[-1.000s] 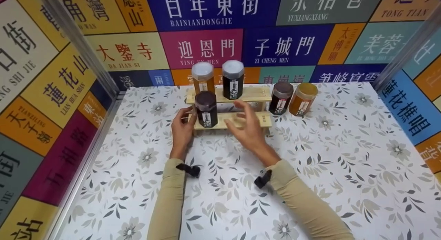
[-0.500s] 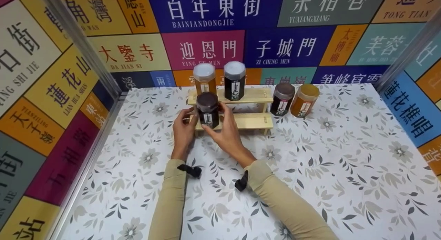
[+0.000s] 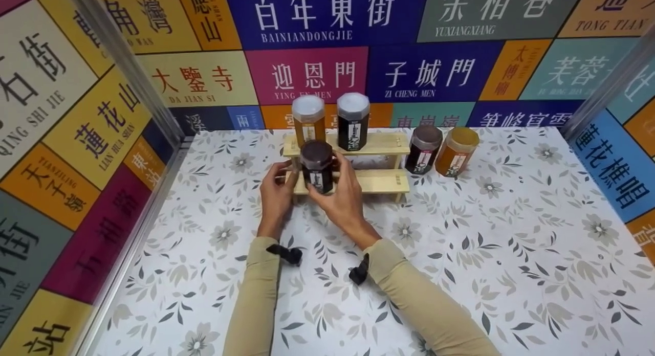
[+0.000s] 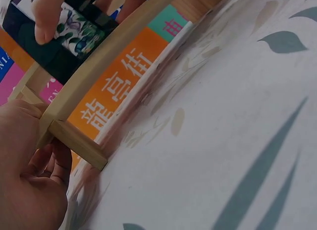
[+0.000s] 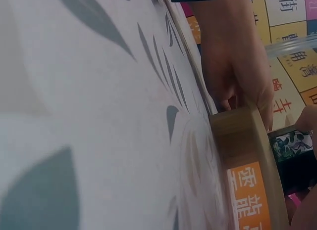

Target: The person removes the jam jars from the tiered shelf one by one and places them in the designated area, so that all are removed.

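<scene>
Left hand (image 3: 277, 192) pinches the left end of the wooden rack (image 3: 381, 182), thumb and fingers curled round the board end. Right hand (image 3: 340, 195) holds the brown-lidded dark jar (image 3: 317, 164), thumb on the near side, fingers round the right side. Jar upright at the left end of the lower shelf, between the two hands, label facing the person; can't tell whether its base touches the board.

Just beyond the right hand, on the upper shelf: white-lidded amber jar (image 3: 309, 120) directly behind the held jar, white-lidded dark jar (image 3: 353, 123) to its right. Both upright. Bare lower board runs to the right of the right hand.

Well to the right of the right hand, on the floral counter (image 3: 460, 294) past the rack: second brown-lidded dark jar (image 3: 424, 150) and yellow-lidded amber jar (image 3: 457, 152), side by side. Black strap (image 3: 360, 270) behind the right hand, at the cuff.
</scene>
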### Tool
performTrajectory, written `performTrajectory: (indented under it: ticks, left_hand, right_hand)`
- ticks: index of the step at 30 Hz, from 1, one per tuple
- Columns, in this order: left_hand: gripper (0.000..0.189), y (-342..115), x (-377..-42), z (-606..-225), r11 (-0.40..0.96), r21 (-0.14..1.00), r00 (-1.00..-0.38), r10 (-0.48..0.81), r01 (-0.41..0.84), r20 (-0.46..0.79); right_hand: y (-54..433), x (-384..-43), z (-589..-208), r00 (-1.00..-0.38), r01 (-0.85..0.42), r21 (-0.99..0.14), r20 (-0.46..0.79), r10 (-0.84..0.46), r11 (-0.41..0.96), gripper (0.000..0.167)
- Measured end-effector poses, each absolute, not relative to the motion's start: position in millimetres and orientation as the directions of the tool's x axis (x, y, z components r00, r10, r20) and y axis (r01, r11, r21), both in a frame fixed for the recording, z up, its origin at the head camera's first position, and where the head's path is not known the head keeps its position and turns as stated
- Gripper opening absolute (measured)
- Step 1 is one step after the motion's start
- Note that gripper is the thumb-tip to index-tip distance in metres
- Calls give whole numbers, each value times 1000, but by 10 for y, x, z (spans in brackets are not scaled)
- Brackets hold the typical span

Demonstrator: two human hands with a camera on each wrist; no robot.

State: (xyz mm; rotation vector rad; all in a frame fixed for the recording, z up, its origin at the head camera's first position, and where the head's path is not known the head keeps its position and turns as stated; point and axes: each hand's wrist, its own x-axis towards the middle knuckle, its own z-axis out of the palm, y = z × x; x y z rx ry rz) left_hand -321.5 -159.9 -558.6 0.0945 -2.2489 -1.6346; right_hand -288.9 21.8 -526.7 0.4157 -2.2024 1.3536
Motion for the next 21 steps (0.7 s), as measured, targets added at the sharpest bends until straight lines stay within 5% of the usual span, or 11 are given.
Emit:
performTrajectory:
  ticks: [21]
  left_hand:
    - [28,-1603,-3208,-5569,320,937,-938,-259,141,230]
  right_hand:
    - [1505,-2760,-5166,-878,-430,-863,468,103,265,91]
